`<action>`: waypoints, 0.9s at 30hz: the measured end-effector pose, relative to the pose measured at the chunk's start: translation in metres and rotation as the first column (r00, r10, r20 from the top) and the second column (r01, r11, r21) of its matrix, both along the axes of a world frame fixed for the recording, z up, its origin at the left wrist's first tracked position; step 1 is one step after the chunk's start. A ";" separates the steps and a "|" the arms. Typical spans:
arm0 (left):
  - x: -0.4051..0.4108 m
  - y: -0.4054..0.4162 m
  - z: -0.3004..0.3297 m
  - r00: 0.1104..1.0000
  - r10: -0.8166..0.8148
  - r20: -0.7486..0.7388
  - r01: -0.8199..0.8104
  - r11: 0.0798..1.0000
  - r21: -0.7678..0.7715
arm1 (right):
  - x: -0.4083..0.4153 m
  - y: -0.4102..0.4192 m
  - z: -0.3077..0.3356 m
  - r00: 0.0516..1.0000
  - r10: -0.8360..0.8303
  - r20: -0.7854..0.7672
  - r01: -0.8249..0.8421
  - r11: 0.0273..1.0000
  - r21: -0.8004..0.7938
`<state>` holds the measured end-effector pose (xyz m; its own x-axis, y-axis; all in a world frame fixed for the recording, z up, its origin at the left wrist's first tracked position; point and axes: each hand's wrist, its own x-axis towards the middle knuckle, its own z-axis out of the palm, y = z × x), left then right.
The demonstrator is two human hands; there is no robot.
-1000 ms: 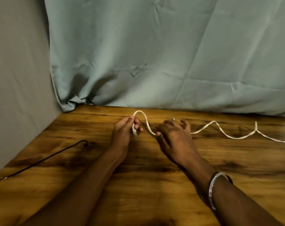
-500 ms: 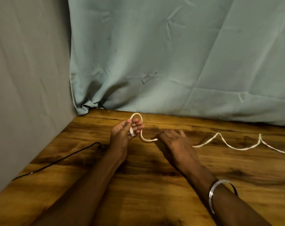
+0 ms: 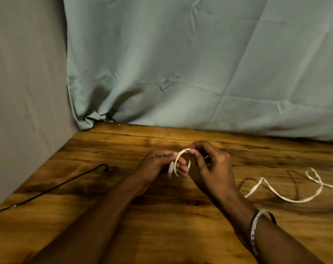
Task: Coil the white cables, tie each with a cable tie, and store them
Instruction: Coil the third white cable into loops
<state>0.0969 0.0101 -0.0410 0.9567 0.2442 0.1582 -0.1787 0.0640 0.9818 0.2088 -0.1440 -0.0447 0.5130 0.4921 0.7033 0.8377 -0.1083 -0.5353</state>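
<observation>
Head view: the left hand [image 3: 158, 164] grips a small loop of the white cable [image 3: 176, 164], its fingers curled through it above the table [image 3: 161, 216]. The right hand [image 3: 211, 166] pinches the loop's top between thumb and forefinger. The cable's loose length trails right across the wood. A black wire [image 3: 53, 187] lies at left.

Bare forearms; a silver bangle [image 3: 255, 227] circles the right wrist.
</observation>
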 end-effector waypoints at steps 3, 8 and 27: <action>-0.003 -0.001 0.000 0.998 -0.061 -0.024 0.061 0.998 0.015 | 0.002 0.000 -0.002 0.987 0.042 -0.158 -0.030 0.997 0.078; 0.001 -0.007 -0.003 0.993 -0.080 0.083 0.091 0.986 -0.137 | 0.000 0.002 -0.004 0.952 0.139 -0.274 -0.107 0.986 0.130; 0.003 0.002 0.008 0.952 0.275 0.133 -0.261 0.959 -0.109 | -0.047 -0.008 0.009 0.971 0.165 0.175 -0.028 0.800 -0.600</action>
